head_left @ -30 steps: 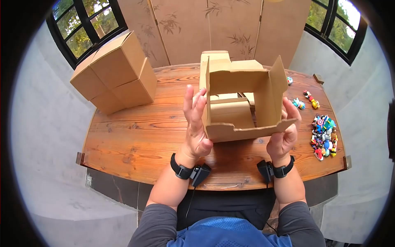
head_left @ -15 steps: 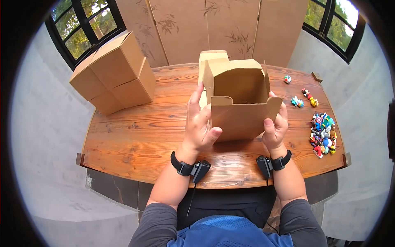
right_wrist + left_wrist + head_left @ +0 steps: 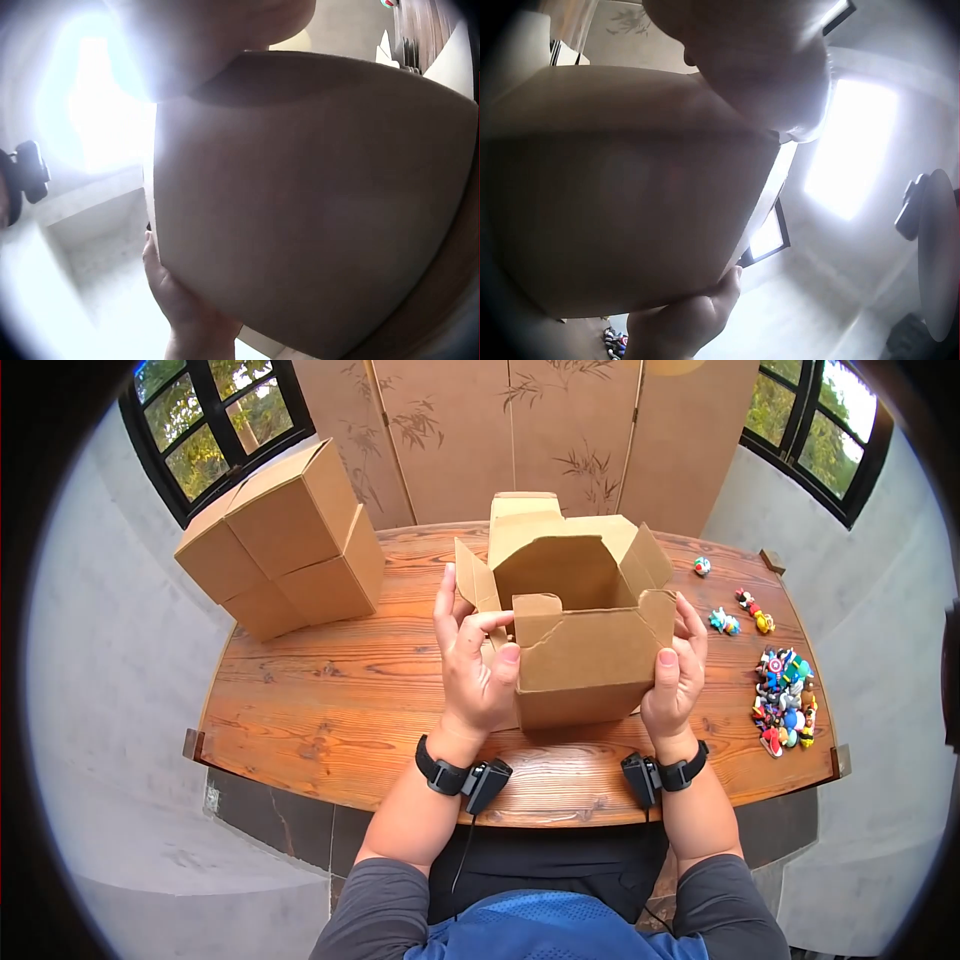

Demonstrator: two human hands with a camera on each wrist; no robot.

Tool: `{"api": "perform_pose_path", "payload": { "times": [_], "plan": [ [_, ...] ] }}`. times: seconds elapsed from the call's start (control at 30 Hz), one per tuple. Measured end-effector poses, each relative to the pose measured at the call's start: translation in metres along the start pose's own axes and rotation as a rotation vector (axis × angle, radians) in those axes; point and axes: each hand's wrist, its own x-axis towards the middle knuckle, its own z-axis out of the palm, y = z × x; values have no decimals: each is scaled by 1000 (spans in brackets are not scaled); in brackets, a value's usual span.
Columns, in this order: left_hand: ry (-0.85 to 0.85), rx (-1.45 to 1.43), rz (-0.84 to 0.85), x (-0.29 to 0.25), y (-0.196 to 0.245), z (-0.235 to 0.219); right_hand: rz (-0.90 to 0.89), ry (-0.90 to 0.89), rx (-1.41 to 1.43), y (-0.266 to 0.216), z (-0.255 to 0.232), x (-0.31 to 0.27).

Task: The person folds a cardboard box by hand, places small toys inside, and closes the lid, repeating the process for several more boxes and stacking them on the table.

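Note:
An open-topped cardboard box point(image 3: 590, 650) is held up in front of the body, its flaps standing out at the rim. At its left side the left hand point(image 3: 478, 670) holds it, thumb at the front corner and fingers beside the left flap. The right hand point(image 3: 678, 680) grips the right corner, thumb on the front face and fingers behind. A plain face of the box point(image 3: 615, 217) fills much of the left wrist view, with the right hand point(image 3: 682, 322) below. In the right wrist view the box point(image 3: 300, 195) hides most of the scene.
Larger closed cardboard boxes point(image 3: 285, 540) are stacked at the table's left. More cardboard point(image 3: 525, 510) stands behind the held box. On the right of the wooden table point(image 3: 320, 700) lie a pile of small figures point(image 3: 785, 700) and several loose ones point(image 3: 724, 621).
The box has tilted so its front face and underside edge show, and its flaps have spread outward. The left index finger has bent in to the box's front corner.

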Motion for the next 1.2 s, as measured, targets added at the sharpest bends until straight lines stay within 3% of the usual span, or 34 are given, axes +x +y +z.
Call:
{"api": "perform_pose_path", "payload": {
  "times": [0.13, 0.47, 0.57, 0.67, 0.7, 0.77, 0.83, 0.9, 1.0, 1.1, 1.13, 1.2],
  "plan": [
    [6, 10, -13, -1, 0, 2, 101, 36, 127, 0, 5, -1],
    [-19, -18, -40, 1, 2, 1, 136, -42, 242, 5, 4, 0],
    [-4, 96, 77, -2, -1, 0, 139, -55, 303, 4, 8, -2],
    [36, 106, -156, 2, 6, 1, 357, -94, 503, -7, 10, 3],
    [35, 106, -151, 5, 10, -4, 353, -92, 504, -9, 8, 3],
    [-122, 211, -304, 14, 16, -14, 382, -163, 502, -9, 2, 7],
    [-64, 162, -216, 18, 22, -16, 438, -208, 456, -15, -11, 15],
    [-193, 306, -132, 20, 24, -26, 495, -247, 408, -16, -23, 23],
    [-200, 303, -110, 24, 33, -31, 543, -393, 354, -9, -35, 40],
    [-216, 276, -156, 23, 50, -30, 557, -425, 174, -15, -36, 59],
    [-223, 272, -150, 22, 55, -29, 690, -478, 220, -30, -36, 67],
    [-288, 285, -236, 19, 62, -27, 611, -525, 67, -41, -35, 74]
  ]
}}
